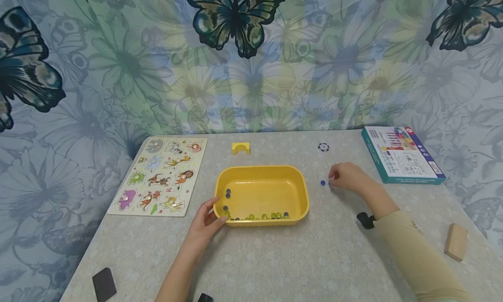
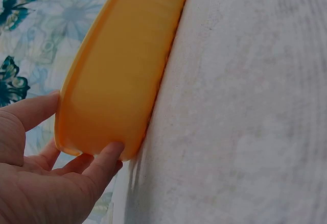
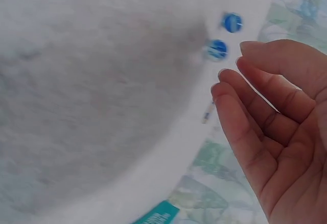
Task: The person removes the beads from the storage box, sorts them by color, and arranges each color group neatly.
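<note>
A: What sits inside the yellow plastic tub [image 1: 261, 197]?

B: Glass marbles — yellow-green marbles [image 1: 251, 217] scattered along the near wall, plus a few dark blue marbles [image 1: 228, 196] at the left end. One more blue one lies toward the right of that near row. They are too small to count surely.

A: Who has hold of it?

B: The left hand [image 1: 206, 219]. Its fingers are spread around the near left corner, gripping the rim and the outer wall.

A: And the right hand [image 3: 291, 122]?

B: Thumb and fingertips bend toward each other with a gap left between, nothing held. They hover just beside two loose blue marbles [image 3: 216, 50] on the table [image 1: 275, 258], right of the tub.

A: Any other container?

B: A teal-sided box [image 1: 404, 155] lying flat at the far right — its inside is hidden. An animal puzzle board [image 1: 173, 190] lies left of the tub, and a yellow arch block [image 1: 241, 148] stands behind it
</note>
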Action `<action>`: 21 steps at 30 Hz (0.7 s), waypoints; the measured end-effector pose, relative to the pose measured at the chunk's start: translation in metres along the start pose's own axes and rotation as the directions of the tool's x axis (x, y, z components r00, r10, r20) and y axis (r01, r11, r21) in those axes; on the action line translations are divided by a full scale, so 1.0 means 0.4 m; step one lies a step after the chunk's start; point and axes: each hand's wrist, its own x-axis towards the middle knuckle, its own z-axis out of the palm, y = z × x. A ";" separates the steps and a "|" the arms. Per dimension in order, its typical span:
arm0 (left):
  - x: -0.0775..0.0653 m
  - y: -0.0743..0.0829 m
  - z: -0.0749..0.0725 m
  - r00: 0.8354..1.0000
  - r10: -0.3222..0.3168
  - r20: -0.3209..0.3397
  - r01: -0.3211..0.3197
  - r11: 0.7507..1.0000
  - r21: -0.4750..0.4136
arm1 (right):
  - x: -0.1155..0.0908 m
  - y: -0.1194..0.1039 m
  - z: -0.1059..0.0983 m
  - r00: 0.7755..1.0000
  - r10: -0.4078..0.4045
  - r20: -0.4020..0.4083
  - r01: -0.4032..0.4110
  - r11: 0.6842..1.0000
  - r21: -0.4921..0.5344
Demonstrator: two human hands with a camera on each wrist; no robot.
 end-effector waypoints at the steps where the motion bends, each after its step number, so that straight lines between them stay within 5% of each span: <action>1: 0.000 0.000 0.000 1.000 -0.001 0.000 0.001 1.000 -0.001 | -0.004 -0.003 -0.005 1.000 -0.011 -0.007 0.011 1.000 -0.001; 13: -0.008 0.010 0.001 1.000 0.017 0.010 -0.017 1.000 -0.006 | -0.054 -0.137 -0.042 0.983 -0.173 -0.056 0.174 0.985 0.010; 21: -0.006 0.008 0.002 1.000 0.022 0.008 -0.022 1.000 -0.009 | -0.065 -0.241 0.007 0.927 -0.375 -0.004 0.375 0.927 0.029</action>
